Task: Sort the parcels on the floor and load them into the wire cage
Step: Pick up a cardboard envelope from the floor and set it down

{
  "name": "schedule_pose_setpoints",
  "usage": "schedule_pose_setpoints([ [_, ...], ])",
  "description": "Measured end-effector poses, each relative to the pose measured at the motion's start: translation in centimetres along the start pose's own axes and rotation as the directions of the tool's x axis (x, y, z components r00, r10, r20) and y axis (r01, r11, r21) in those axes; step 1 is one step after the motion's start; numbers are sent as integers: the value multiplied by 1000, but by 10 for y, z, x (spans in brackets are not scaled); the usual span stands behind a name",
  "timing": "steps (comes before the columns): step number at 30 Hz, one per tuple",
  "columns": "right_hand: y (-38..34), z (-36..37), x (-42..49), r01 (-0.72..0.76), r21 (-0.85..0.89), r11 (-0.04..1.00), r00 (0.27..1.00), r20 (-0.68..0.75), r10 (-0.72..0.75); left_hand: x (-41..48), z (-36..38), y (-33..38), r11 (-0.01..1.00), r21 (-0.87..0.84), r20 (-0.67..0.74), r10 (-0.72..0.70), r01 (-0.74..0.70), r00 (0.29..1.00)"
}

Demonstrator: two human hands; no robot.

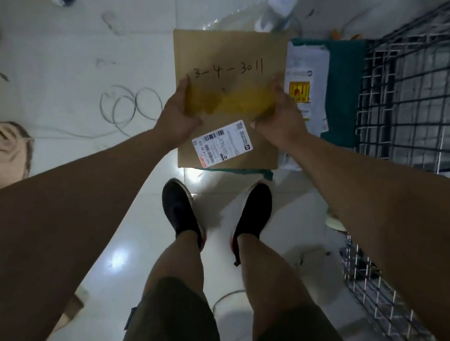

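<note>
Flat cardboard box held between both grips: left grip clamps its left edge, right grip clamps its right edge, thumbs on the yellow tape. White label sits just below the grips. Beyond the right grip lies a green parcel, then the wire cage.

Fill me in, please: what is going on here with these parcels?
A person stands on the tiled floor holding a flat cardboard parcel by its side edges, left grip on the left edge and right grip on the right. It bears the handwritten mark 3-4-3011 and a white shipping label. It is not yet in the wire cage, which stands to the right. A white mailer on a teal bag lies between parcel and cage.
</note>
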State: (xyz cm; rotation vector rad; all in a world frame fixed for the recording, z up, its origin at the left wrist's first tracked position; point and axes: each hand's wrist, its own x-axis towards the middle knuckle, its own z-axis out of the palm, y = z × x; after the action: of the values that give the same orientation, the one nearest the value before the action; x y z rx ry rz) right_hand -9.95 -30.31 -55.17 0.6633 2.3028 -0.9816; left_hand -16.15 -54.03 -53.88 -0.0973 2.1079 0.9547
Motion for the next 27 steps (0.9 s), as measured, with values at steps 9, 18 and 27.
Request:
schedule_pose_setpoints([
  [9, -35, -21, -34, 26, -51, 998, 1000, 16, -25, -44, -17, 14, 995, -15, -158, 93, -97, 983],
  [18, -187, -87, -127, 335, -60, 940, 942, 27, -333, -158, -131, 104, 980, -154, -236, 86, -124, 968],
  [27, -360, -158, -287, 606, -180, 775, 791, 233, -565, -362, -242, 174, 952, -266, -440, 19, -150, 898],
])
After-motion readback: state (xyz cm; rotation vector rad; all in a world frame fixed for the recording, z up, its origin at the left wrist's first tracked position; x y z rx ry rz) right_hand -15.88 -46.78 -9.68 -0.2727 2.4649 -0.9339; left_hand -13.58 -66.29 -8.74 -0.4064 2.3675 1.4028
